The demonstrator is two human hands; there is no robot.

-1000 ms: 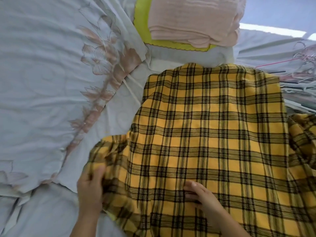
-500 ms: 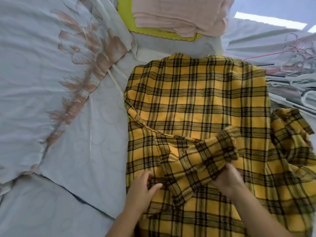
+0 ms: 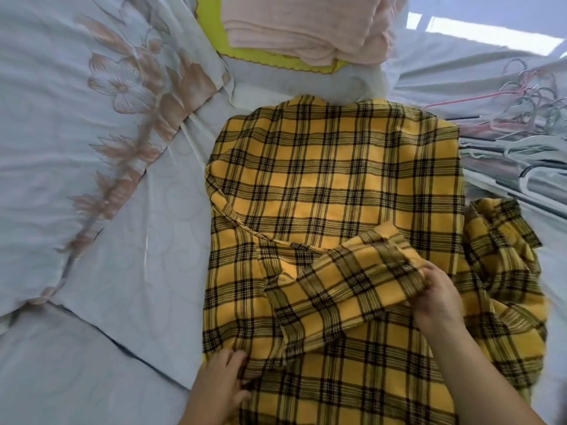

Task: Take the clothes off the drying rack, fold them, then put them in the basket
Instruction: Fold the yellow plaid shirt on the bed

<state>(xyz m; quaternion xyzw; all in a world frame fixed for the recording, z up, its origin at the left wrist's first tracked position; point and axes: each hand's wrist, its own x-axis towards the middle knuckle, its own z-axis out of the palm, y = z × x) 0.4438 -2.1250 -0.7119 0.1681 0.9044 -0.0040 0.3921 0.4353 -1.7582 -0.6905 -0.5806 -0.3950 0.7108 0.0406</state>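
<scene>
Our right hand (image 3: 438,297) pinches the sleeve (image 3: 343,286), which lies across the shirt (image 3: 337,179). Our left hand (image 3: 221,375) presses the shirt's edge, fingers relaxed.

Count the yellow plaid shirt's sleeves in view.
2. The folded sleeve lies across the shirt, its cuff end held by the right hand. The bunched sleeve lies beside the shirt's right edge, partly hidden in folds.

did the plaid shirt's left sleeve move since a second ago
Yes: the sleeve folded rightward, away from the floral quilt, across the shirt, in the right hand.
</scene>
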